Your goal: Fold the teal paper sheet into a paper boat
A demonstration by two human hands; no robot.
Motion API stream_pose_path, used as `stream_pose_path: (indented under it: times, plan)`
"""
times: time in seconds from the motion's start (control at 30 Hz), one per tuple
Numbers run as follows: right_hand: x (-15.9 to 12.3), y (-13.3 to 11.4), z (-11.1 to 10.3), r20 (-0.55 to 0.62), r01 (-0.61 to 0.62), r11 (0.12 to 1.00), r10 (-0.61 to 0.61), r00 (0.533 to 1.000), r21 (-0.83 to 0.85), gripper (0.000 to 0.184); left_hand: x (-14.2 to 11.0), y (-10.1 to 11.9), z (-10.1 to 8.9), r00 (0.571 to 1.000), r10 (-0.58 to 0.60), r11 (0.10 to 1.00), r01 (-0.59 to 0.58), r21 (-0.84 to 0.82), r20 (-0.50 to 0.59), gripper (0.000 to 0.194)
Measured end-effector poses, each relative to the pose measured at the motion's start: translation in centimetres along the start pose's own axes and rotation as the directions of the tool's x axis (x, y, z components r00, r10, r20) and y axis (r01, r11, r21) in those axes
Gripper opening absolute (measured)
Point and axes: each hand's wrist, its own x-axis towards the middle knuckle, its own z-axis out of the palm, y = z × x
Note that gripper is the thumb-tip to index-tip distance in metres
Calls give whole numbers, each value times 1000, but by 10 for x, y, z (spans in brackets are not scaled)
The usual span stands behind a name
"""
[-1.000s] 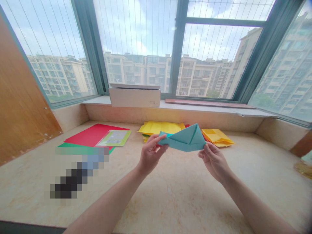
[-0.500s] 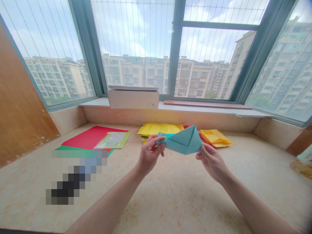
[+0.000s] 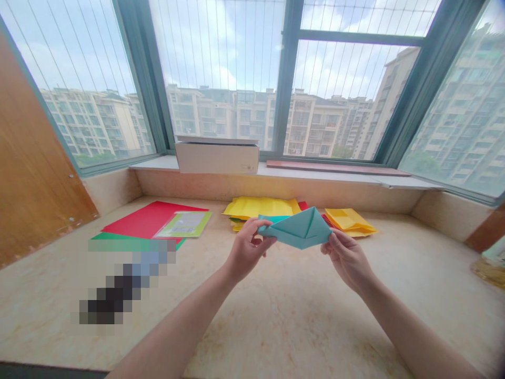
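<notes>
1. From my end, through the head view, I see the teal paper (image 3: 302, 229) held up in the air over the tabletop (image 3: 272, 316), between the two hands and in front of the yellow paper (image 3: 262, 206).
2. My left hand (image 3: 248, 250) is closed on the narrow left end, pinching it between thumb and fingers.
3. My right hand (image 3: 347, 255) grips the right corner between thumb and fingertips, the other fingers curled in beneath.
4. The teal paper is folded into a long, angular shape. I make out a peak on its upper edge, right of the middle, and a blunt point on its lower edge.
5. From the peak a crease slants down across the face, where it meets the edge of a triangular flap; the surface looks matte and plain.
6. Toward the left end, behind the front fold, I see a strip of brighter turquoise. The far side of the folds is hidden from me.
7. Beyond the right hand lies the orange paper (image 3: 350, 221), also folded. Off to the left, well apart from the hands, a packet (image 3: 188, 225) rests partly on the red sheet (image 3: 144, 218).
</notes>
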Motion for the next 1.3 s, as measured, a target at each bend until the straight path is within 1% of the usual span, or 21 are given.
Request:
stream_pose_path:
  times: [0.1, 0.2, 0.33, 0.53, 0.63, 0.77, 0.83, 0.93, 1.0, 1.07, 1.17, 1.23, 1.3]
  plan:
    - [0, 0, 0, -8, 7, 1000, -7, 1000, 3, 23, 0, 1, -2, 1000, 4, 997, -4, 77, 0, 23]
    - [0, -1, 0, -18, 24, 999, -25, 1000, -28, 22, 1, 2, -4, 998, 48, 984, -41, 175, -35, 18]
    - [0, 0, -3, -44, 74, 992, -78, 996, -102, 22, 3, 3, -6, 996, 77, 967, -61, 246, -54, 19]
    - [4, 2, -9, -76, 141, 965, -161, 984, -223, 23, 3, 2, -9, 995, 91, 926, -73, 371, -31, 21]
    - [5, 3, -10, -92, 141, 958, -168, 981, -252, 23, 3, 0, -10, 998, 56, 950, -45, 308, -28, 23]
    - [7, 4, -11, -106, 134, 960, -164, 981, -244, 23, 4, -3, -8, 1000, -7, 996, 7, 93, 4, 24]
    - [8, 7, -13, -119, 130, 967, -159, 980, -218, 24, 5, -4, -6, 1000, -20, 1000, 20, -12, 9, 24]
    - [10, 9, -17, -147, 121, 977, -148, 978, -175, 24, 7, -4, -4, 999, -24, 992, 29, -125, 37, 34]
    - [11, 9, -17, -160, 116, 982, -139, 977, -147, 25, 7, -3, -4, 997, -24, 987, 36, -155, 75, 37]
    - [11, 7, -16, -158, 109, 987, -127, 979, -121, 26, 6, -3, -5, 993, -19, 987, 38, -158, 118, 37]
    - [10, 4, -12, -122, 96, 993, -105, 987, -74, 27, 3, -4, -5, 981, 2, 989, 27, -143, 196, 34]
    - [8, 3, -8, -96, 88, 995, -92, 991, -45, 26, 0, -5, -4, 971, 25, 992, 5, -125, 237, 37]
    - [7, 2, -6, -87, 84, 996, -86, 992, -36, 26, -2, -6, -2, 967, 34, 995, -8, -103, 253, 44]
